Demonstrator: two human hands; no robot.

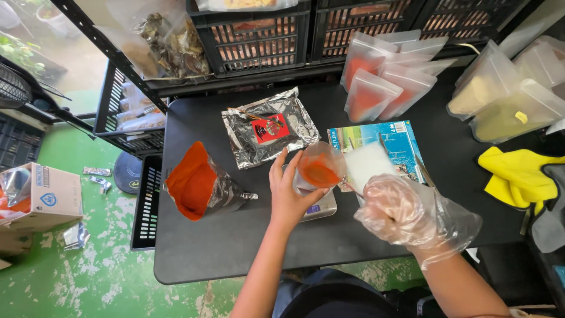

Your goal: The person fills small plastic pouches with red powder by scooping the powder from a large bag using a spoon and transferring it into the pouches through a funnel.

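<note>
My bare left hand (286, 194) grips a small clear pouch (318, 166) holding orange-red powder, held upright over a small scale (321, 209) on the black table (235, 247). My right hand (400, 212), in a loose clear plastic glove, is closed on a thin utensil (351, 189) whose tip points toward the pouch. Left of the hands lies an open foil bag (200, 184) full of the same orange-red powder. A flat silver foil bag (269, 128) with a red label lies behind it.
Several filled clear pouches (382, 79) of red powder lean at the back, with pale filled pouches (506, 97) at the right. A printed booklet (382, 141) and white sheet lie under my right hand. A yellow cloth (518, 176) sits right. Black crates (253, 35) line the back.
</note>
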